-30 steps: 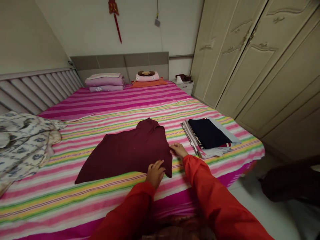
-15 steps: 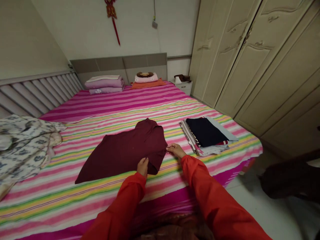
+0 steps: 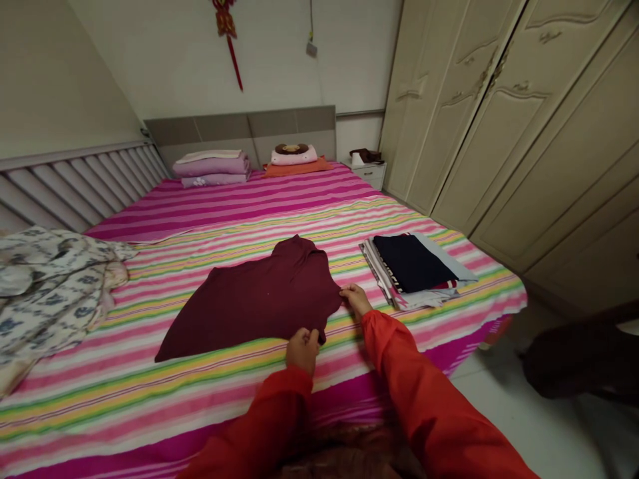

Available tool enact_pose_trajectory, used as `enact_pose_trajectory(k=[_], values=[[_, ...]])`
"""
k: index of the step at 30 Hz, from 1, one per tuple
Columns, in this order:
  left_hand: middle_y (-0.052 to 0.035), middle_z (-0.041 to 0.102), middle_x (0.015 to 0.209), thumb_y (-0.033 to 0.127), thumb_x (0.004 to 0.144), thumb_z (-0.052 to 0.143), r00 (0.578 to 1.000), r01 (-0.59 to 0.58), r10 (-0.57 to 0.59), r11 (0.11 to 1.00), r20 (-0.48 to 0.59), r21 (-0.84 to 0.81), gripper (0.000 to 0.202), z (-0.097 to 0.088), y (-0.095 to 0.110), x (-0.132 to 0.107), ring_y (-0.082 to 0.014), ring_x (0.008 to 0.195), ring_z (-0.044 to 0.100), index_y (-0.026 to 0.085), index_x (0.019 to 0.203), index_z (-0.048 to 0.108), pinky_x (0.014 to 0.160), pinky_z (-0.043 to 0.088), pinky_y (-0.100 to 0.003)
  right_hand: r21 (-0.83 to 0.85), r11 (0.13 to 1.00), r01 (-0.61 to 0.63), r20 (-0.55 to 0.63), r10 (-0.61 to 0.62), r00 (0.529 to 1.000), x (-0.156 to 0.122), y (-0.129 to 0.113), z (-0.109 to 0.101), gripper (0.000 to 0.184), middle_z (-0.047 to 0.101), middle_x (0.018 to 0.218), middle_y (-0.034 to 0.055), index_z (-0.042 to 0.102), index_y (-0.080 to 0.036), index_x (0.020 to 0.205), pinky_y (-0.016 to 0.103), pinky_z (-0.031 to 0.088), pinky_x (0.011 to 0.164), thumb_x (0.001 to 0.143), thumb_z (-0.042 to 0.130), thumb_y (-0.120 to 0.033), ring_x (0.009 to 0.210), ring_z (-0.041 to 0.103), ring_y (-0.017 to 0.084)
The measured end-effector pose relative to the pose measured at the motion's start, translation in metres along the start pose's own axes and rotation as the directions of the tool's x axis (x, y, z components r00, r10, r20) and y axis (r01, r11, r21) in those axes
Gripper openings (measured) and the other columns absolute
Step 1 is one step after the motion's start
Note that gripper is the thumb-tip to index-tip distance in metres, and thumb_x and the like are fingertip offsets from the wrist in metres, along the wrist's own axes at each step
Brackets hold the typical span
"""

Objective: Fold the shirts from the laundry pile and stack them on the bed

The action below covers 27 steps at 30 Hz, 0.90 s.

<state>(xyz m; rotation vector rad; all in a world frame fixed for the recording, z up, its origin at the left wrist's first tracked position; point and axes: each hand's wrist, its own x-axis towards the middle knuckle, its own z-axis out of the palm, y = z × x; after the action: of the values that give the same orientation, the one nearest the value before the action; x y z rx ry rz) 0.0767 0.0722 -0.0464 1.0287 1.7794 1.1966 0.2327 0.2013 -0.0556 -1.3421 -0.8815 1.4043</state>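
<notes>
A maroon shirt (image 3: 259, 296) lies spread on the striped bed sheet, its collar end toward the right. My right hand (image 3: 356, 299) is closed in a pinch on the shirt's right edge and draws it out to a point. At the near edge, by the sleeve, my left hand (image 3: 303, 347) is closed with thumb and fingers together on the fabric. The cloth between the fingertips is mostly hidden.
Right of the shirt sits a stack of folded clothes (image 3: 414, 265), a navy one on top. A crumpled patterned cloth (image 3: 54, 286) lies at the left. Folded purple bedding (image 3: 214, 166) and a pink pillow (image 3: 293, 156) rest by the headboard. A wardrobe (image 3: 499, 126) stands at the right.
My left hand has shifted right along the shirt's near edge toward the sleeve. My right hand has pulled its edge slightly to the right, and the sleeve opening has folded in.
</notes>
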Motion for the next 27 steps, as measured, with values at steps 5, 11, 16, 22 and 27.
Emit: enact_pose_trajectory(k=[5, 11, 16, 22, 27], values=[[0.0018, 0.060, 0.065, 0.059, 0.062, 0.061, 0.996, 0.046, -0.031, 0.984, 0.088, -0.175, 0.041, 0.013, 0.001, -0.017, -0.0113, 0.044, 0.054, 0.021, 0.070, 0.049, 0.048, 0.042, -0.026, -0.090, 0.996, 0.015, -0.014, -0.016, 1.000, 0.003, 0.002, 0.002, 0.020, 0.057, 0.069, -0.0044, 0.059, -0.015, 0.084, 0.022, 0.047, 0.053, 0.090, 0.059, -0.034, 0.055, 0.052, 0.007], [-0.0080, 0.066, 0.100, 0.056, 0.071, 0.064, 0.846, 0.490, -0.298, 0.762, 0.442, -0.424, 0.055, 0.029, -0.002, -0.037, -0.0137, 0.063, 0.067, 0.017, 0.107, 0.051, 0.059, 0.048, -0.025, -0.252, 0.958, 0.140, -0.080, -0.164, 0.983, 0.005, 0.002, 0.002, 0.011, 0.057, 0.060, -0.0036, 0.055, -0.021, 0.069, 0.025, 0.046, 0.056, 0.070, 0.064, -0.027, 0.059, 0.054, 0.013], [-0.0136, 0.060, 0.122, 0.047, 0.071, 0.069, 0.735, 0.572, -0.331, 0.771, 0.592, -0.279, 0.071, 0.042, -0.020, -0.047, -0.0177, 0.083, 0.070, 0.017, 0.128, 0.041, 0.070, 0.050, -0.027, -0.462, 0.853, 0.242, -0.147, -0.342, 0.928, -0.005, 0.002, -0.010, 0.008, 0.062, 0.076, -0.0001, 0.056, -0.023, 0.074, 0.032, 0.047, 0.078, 0.067, 0.051, -0.023, 0.080, 0.057, 0.019], [-0.0040, 0.068, 0.080, 0.039, 0.054, 0.079, 0.693, 0.509, -0.336, 0.855, 0.637, -0.103, 0.051, 0.043, -0.043, -0.041, -0.0229, 0.080, 0.067, 0.019, 0.097, 0.060, 0.077, 0.049, -0.037, -0.660, 0.677, 0.326, -0.099, -0.509, 0.855, -0.026, 0.006, 0.003, 0.019, 0.062, 0.100, 0.0159, 0.065, -0.019, 0.083, 0.046, 0.038, 0.092, 0.069, 0.053, -0.015, 0.106, 0.052, 0.032], [-0.0014, 0.068, 0.077, 0.033, 0.052, 0.079, 0.752, 0.343, -0.176, 0.927, 0.635, -0.149, 0.035, 0.022, -0.052, -0.030, -0.0225, 0.085, 0.062, 0.020, 0.083, 0.067, 0.085, 0.047, -0.038, -0.695, 0.262, 0.670, 0.343, -0.698, 0.629, -0.032, 0.027, 0.044, 0.039, 0.053, 0.132, 0.0155, 0.058, -0.017, 0.120, 0.046, 0.039, 0.102, 0.087, 0.042, -0.029, 0.123, 0.047, 0.027]])
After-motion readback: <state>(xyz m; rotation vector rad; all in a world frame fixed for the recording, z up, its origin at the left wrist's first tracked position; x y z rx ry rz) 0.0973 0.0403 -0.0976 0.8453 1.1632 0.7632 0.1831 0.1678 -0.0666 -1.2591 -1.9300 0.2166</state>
